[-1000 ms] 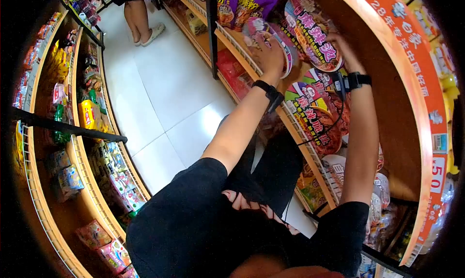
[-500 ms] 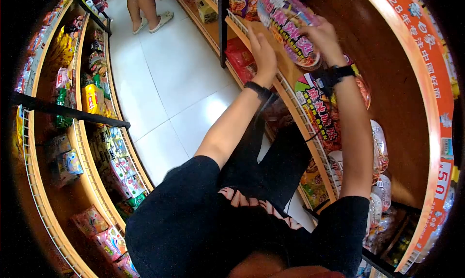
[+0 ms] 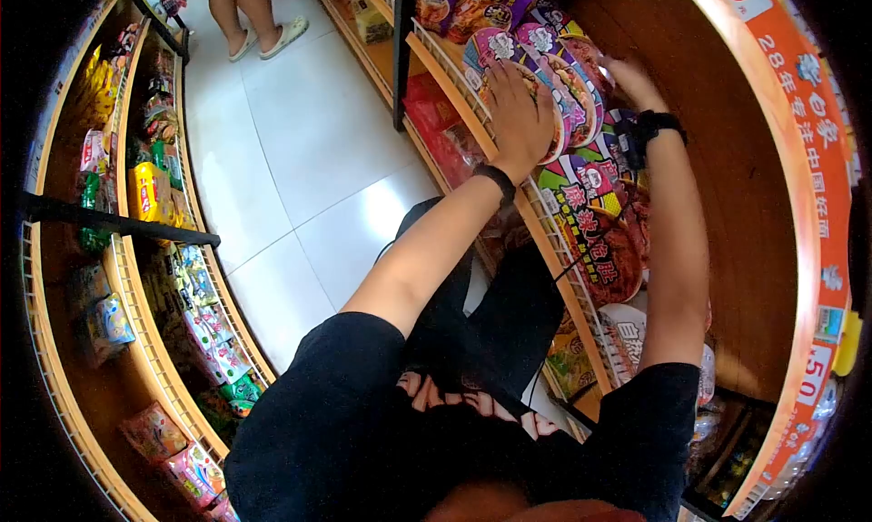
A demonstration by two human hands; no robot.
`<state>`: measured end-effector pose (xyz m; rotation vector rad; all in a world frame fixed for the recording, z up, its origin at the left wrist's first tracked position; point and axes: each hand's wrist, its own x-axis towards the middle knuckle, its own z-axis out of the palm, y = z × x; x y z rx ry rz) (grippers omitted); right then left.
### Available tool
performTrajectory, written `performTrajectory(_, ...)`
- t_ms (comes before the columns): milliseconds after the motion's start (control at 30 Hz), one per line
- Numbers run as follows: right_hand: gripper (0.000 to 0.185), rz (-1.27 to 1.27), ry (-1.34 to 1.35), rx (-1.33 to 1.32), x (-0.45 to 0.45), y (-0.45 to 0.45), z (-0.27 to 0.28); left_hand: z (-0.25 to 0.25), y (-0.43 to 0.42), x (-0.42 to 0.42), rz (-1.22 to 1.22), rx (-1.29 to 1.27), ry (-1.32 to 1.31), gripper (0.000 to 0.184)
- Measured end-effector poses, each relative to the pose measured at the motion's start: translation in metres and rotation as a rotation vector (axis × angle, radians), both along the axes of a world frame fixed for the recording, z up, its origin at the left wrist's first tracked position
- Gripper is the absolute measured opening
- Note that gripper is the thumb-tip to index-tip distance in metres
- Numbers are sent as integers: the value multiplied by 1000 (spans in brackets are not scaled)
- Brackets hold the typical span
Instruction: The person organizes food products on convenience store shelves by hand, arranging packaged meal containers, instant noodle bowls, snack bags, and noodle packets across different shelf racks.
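My left hand (image 3: 522, 122) lies flat with fingers spread over the front of a pink-and-white noodle pack (image 3: 486, 49) on the right-hand shelf. Just behind that one stands a similar pack (image 3: 581, 95) with a food picture on it. My right hand (image 3: 636, 84) is at the back edge of these packs, its fingers blurred and partly hidden, so its grip does not show. Below my hands sits a black, green and red food pack (image 3: 595, 240) with large lettering. Purple packs (image 3: 490, 0) stand beyond my left fingertips.
A wire-edged wooden rail (image 3: 454, 81) runs along the shelf front. An orange price strip (image 3: 804, 140) borders the upper shelf at right. Across the tiled aisle (image 3: 300, 140), another shelf holds yellow packs (image 3: 153, 193) and other snacks. Another person's legs (image 3: 241, 13) are at the far end.
The pink noodle pack that my right hand held raised is now down on the shelf among the others. My left hand has moved from the rail onto the packs; my right hand has shifted behind them.
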<state>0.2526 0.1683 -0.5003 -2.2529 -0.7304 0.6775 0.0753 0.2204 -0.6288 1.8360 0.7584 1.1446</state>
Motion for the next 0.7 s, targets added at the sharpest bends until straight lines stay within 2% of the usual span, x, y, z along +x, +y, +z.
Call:
performTrajectory(67, 49, -72, -75, -81, 46, -6, -33, 1, -4, -3, -1, 15, 12, 71)
performTrajectory(167, 58, -46, 35, -138, -12, -2, 6, 6, -2, -8, -15, -8, -1, 69)
performTrajectory(200, 58, -42, 33, -137, -5, 1, 4, 5, -2, -8, -17, -14, -12, 69)
performTrajectory(267, 63, 159, 94, -119, 25, 7, -7, 1, -2, -6, -13, -32, -37, 67)
performTrajectory(300, 63, 163, 93, -124, 39, 10, -19, 0, -3, -5, -9, -37, -37, 67)
performTrajectory(367, 51, 45, 212, -36, 61, 19, -43, -3, -2, -3, 8, -21, -45, 66)
performTrajectory(500, 51, -123, 233, 0, -13, 22, 0, -3, -3, -6, 7, -9, -102, 64)
performTrajectory(567, 69, 34, 125, -173, -20, 21, 8, -2, -4, -7, 21, -41, -178, 62)
performTrajectory(700, 69, 70, 122, -110, 0, 22, -8, 0, -7, -9, 78, -80, -225, 59)
